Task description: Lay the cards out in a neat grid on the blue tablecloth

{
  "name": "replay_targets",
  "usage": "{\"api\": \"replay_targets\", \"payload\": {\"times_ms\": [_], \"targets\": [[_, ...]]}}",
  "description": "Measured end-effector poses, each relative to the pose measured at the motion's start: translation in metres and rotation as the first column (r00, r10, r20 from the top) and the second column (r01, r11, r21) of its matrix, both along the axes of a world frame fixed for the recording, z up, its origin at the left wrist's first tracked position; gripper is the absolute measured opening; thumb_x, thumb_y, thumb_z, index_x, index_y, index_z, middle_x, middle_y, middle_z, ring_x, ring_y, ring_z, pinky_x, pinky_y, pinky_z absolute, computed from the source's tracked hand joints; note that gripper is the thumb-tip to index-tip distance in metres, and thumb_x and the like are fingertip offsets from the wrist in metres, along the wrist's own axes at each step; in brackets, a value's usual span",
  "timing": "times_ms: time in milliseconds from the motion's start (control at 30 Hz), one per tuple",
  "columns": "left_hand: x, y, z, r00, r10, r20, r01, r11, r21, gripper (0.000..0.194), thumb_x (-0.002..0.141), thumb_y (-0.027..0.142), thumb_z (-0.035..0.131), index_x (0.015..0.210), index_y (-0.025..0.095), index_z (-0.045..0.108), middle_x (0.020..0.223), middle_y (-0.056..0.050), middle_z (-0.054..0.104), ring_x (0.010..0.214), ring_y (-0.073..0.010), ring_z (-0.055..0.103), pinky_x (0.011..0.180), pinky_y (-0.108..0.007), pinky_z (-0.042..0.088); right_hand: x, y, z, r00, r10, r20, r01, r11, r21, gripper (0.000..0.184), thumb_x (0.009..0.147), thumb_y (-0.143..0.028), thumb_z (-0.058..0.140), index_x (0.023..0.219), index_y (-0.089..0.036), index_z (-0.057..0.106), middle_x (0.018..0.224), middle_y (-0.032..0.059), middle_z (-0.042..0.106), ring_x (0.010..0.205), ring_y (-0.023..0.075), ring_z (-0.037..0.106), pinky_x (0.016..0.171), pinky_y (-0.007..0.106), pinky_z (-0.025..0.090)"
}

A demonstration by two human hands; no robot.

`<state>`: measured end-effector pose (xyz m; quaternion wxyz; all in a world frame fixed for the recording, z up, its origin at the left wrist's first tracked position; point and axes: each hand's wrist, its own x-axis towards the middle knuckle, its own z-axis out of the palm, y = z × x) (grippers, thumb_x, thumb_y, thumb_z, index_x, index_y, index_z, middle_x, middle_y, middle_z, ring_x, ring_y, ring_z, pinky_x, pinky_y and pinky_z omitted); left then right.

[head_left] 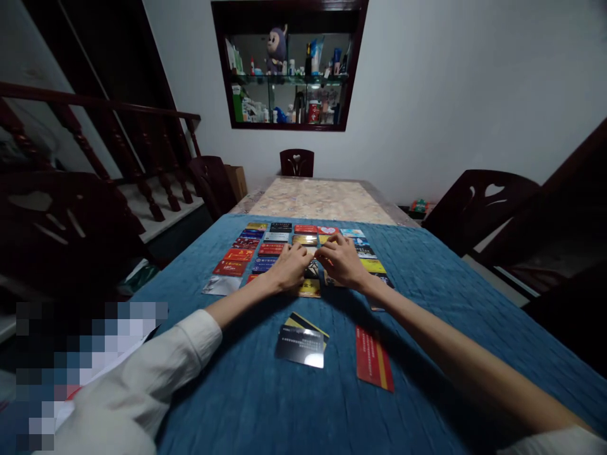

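meeting over card rows (265, 249), left hand (290, 266), right hand (342, 260), fingertips touching cards

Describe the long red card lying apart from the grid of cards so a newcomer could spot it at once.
Start at the blue quilted cloth covering the near end of the table. Nearer the camera than the grid of cards, two items lie apart: a small stack topped by a black card and, to its right, the long red card. It alone is long, narrow and red with a yellow stripe.
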<state>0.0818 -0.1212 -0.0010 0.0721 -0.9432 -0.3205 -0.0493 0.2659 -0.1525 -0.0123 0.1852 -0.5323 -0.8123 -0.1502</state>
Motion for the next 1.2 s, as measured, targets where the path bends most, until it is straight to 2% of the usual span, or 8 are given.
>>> {"api": "replay_targets", "payload": {"times_ms": [200,367,533,733,867,1033,1133,1200], "targets": [[0.007,-0.032,0.0,0.998,-0.056,0.02,0.055,0.998,0.034,0.032,0.087,0.021,0.062,0.118,0.016,0.061,0.117,-0.015,0.064,0.117,-0.0315,0.049,0.095,-0.045,0.038,0.015,-0.04,-0.01,0.999,0.037,-0.024,-0.035,0.998,0.047,0.024,0.099,-0.027,0.047,0.098,-0.023,0.071,0.098,0.0079,0.074,0.107,0.0266,0.048,0.089,0.042,0.027],[0.013,-0.062,-0.003,0.996,-0.08,0.041,0.079,0.996,0.035,0.027,0.086,0.013,0.054,0.112,0.015,0.063,0.113,-0.015,0.065,0.113,-0.0304,0.051,0.094,-0.046,0.037,0.031,-0.076,-0.021,0.993,0.107,-0.041,-0.106,0.994,0.027,0.023,0.097,-0.025,0.049,0.101,-0.025,0.071,0.097,0.0067,0.074,0.108,0.0265,0.048,0.091,0.043,0.028],[0.021,-0.097,-0.013,0.984,-0.169,0.057,0.167,0.985,0.038,0.018,0.089,0.017,0.051,0.098,0.015,0.066,0.107,-0.016,0.066,0.11,-0.0309,0.052,0.097,-0.052,0.036,0.048,-0.105,-0.026,0.982,0.182,-0.058,-0.187,0.977,-0.098,0.023,0.094,-0.02,0.05,0.103,-0.025,0.071,0.1,0.0076,0.073,0.109,0.0272,0.05,0.093,0.046,0.031],[0.028,-0.13,-0.023,0.952,-0.282,0.115,0.283,0.959,0.01,0.02,0.094,0.028,0.05,0.096,0.018,0.067,0.104,-0.015,0.067,0.106,-0.03,0.053,0.098,-0.056,0.036,0.058,-0.122,-0.024,0.972,0.208,-0.109,-0.232,0.929,-0.289,0.034,0.085,-0.011,0.051,0.108,-0.026,0.071,0.104,0.0086,0.072,0.11,0.0272,0.051,0.094,0.049,0.035],[0.029,-0.141,-0.03,0.931,-0.34,0.135,0.345,0.938,-0.019,0.027,0.093,0.042,0.054,0.1,0.019,0.066,0.11,-0.014,0.067,0.11,-0.0313,0.053,0.102,-0.059,0.034,0.059,-0.129,-0.02,0.948,0.261,-0.184,-0.312,0.88,-0.358,0.039,0.076,-0.006,0.053,0.105,-0.024,0.072,0.11,0.0078,0.071,0.109,0.0268,0.05,0.096,0.049,0.036],[0.027,-0.143,-0.035,0.908,-0.401,0.122,0.408,0.912,-0.04,0.038,0.09,0.051,0.059,0.104,0.016,0.065,0.118,-0.015,0.065,0.112,-0.0321,0.052,0.104,-0.06,0.031,0.059,-0.134,-0.017,0.935,0.282,-0.214,-0.348,0.842,-0.413,0.037,0.077,-0.007,0.055,0.105,-0.025,0.072,0.113,0.0059,0.071,0.108,0.0258,0.051,0.095,0.047,0.038],[0.027,-0.141,-0.034,0.904,-0.413,0.108,0.419,0.907,-0.033,0.034,0.091,0.049,0.059,0.103,0.017,0.065,0.117,-0.014,0.065,0.11,-0.0309,0.053,0.103,-0.058,0.033,0.06,-0.135,-0.015,0.943,0.27,-0.196,-0.329,0.849,-0.415,0.039,0.078,-0.008,0.055,0.109,-0.025,0.071,0.113,0.0066,0.071,0.108,0.0259,0.051,0.094,0.047,0.038],[0.027,-0.14,-0.031,0.908,-0.412,0.078,0.414,0.91,-0.016,0.026,0.093,0.041,0.057,0.101,0.018,0.065,0.113,-0.014,0.065,0.107,-0.0301,0.054,0.102,-0.057,0.033,0.061,-0.136,-0.014,0.948,0.262,-0.18,-0.315,0.858,-0.405,0.036,0.08,-0.009,0.055,0.109,-0.024,0.07,0.112,0.0073,0.071,0.108,0.0262,0.051,0.093,0.046,0.039]]}}
